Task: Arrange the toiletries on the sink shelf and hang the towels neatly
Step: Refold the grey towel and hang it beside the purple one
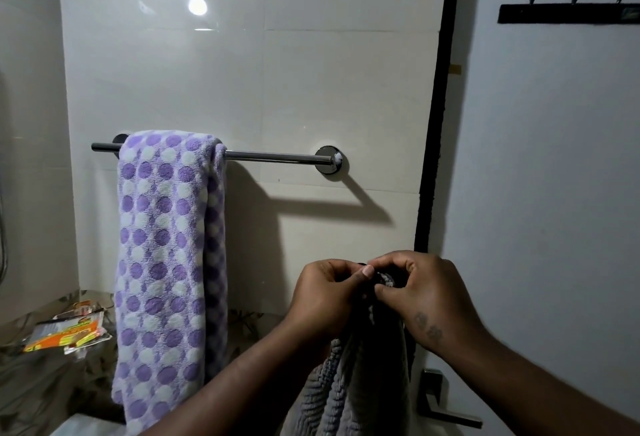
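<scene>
dotted towel [166, 262] hangs over the rail [277, 156], left end, done i reckon. my left hand [325, 300] and right hand [415, 293] have their fingers pinching the top edge of the grey towel [349, 383], below the rail's bare right stretch, not hung yet. sink shelf's out of view.

A black hook rack [568, 13] hangs upper right; orange packets [65, 333] lie lower left.

Two bare forearms [225, 390] run uncovered to the wrists, where the right hand [415, 293] bears two small dark, blurred tattoo marks [427, 326] on its back near the wrist, and the left hand [325, 293] shows a short, trimmed thumbnail [367, 271] at its thumb tip.
</scene>
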Motion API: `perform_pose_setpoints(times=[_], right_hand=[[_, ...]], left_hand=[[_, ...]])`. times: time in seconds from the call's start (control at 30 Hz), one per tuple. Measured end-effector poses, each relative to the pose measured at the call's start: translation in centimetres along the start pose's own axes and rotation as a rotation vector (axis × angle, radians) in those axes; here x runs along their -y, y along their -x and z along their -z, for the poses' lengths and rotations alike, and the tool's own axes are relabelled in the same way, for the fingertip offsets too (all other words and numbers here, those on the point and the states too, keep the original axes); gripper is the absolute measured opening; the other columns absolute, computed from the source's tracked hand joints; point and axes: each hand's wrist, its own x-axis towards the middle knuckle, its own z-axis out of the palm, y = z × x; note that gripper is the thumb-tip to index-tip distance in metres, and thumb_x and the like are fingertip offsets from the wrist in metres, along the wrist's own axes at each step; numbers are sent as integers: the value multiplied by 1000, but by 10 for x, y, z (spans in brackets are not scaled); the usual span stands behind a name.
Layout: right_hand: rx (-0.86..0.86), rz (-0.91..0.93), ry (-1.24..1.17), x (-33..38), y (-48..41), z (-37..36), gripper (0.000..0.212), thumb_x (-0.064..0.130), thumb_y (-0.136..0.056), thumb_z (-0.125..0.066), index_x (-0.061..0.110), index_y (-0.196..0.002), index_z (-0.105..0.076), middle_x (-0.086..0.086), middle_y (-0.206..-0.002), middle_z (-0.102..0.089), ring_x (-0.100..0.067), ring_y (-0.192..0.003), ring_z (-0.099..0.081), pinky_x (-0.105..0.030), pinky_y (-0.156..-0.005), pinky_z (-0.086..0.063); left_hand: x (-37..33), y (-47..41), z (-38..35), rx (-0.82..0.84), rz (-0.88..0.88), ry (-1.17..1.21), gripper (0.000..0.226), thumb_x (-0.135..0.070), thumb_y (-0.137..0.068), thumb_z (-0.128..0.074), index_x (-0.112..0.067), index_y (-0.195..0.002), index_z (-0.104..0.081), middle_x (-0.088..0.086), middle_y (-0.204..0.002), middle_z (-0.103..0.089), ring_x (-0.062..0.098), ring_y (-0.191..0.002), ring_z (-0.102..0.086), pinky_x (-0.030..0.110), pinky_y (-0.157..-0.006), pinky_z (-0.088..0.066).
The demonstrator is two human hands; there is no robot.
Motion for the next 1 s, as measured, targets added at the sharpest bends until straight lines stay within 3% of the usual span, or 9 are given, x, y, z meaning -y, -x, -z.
perform_pose_setpoints(times=[0.1, 0.23, 0.33, 0.4, 0.5, 0.57, 0.7, 0.8, 1.0], right_hand=[[30, -7, -63, -4, -6, 6, 23, 13, -79, -82, 31, -93, -80, 18, -83, -77, 9, -81, -70, -9, -75, -54], [82, -78, -280, -1, -16, 15, 23, -5, -81, -77, 15, -92, -80, 3, -82, -80, -9, -80, -75, -20, -75, -58], [120, -124, -398, 8, -23, 20, 22, -10, -83, -71, 8, -96, -72, -13, -77, -77, -22, -71, -74, -29, -70, -58], [141, -154, -441, 15, -28, 22, 23, -11, -84, -68, 8, -96, -63, -21, -74, -72, -26, -65, -68, -36, -66, -54], [124, -184, -485, 24, -34, 21, 22, -10, -85, -64, 11, -89, -58, -13, -68, -64, -20, -62, -62, -28, -59, -51], [84, -190, -527, 27, -38, 23, 23, -11, -87, -60, 12, -86, -57, -6, -64, -62, -15, -58, -61, -23, -53, -49], [6, -182, -565, 28, -46, 33, 23, -11, -89, -56, 12, -87, -56, 1, -62, -60, -2, -49, -57, -17, -47, -47], [-60, -154, -554, 28, -52, 37, 25, -12, -88, -56, 13, -85, -56, -4, -70, -57, -3, -51, -56, -13, -48, -47], [-187, -139, -556, 23, -69, 49, 30, -9, -88, -59, 19, -79, -54, -5, -76, -56, -14, -65, -50, -21, -61, -44]], left_hand=[[-9, 0, 9, 115, -22, -8, 12, -1, -97, -61, -3, -100, -72, 19, -88, -76, 22, -73, -71, 27, -64, -56], [-16, -12, 27, 135, -194, -153, 22, 5, -94, -56, -12, -108, -60, 9, -96, -78, 19, -88, -67, 24, -74, -49], [-14, -15, 34, 240, -213, -239, 30, -8, -92, -68, -20, -118, -59, 5, -113, -73, 22, -108, -67, 37, -92, -57], [-12, -13, 31, 346, -183, -227, 38, -22, -89, -73, -19, -122, -54, 12, -115, -70, 24, -105, -67, 50, -93, -55], [-12, -9, 25, 281, -258, -213, 46, -36, -84, -76, -20, -118, -50, 15, -106, -70, 23, -91, -65, 50, -80, -53], [-14, -5, 27, 234, -342, -291, 44, -39, -85, -76, -23, -116, -49, 12, -102, -71, 31, -88, -65, 53, -75, -53], [-15, 6, 32, 208, -479, -462, 45, -43, -88, -75, -28, -118, -45, 0, -98, -63, 25, -78, -61, 41, -61, -46], [-17, 14, 33, 188, -561, -615, 39, -48, -87, -75, -30, -111, -50, -9, -91, -58, 15, -68, -53, 38, -63, -46], [3, 25, 51, 250, -494, -808, 43, -57, -82, -75, -18, -94, -61, -6, -90, -61, 14, -86, -60, 46, -77, -50]])
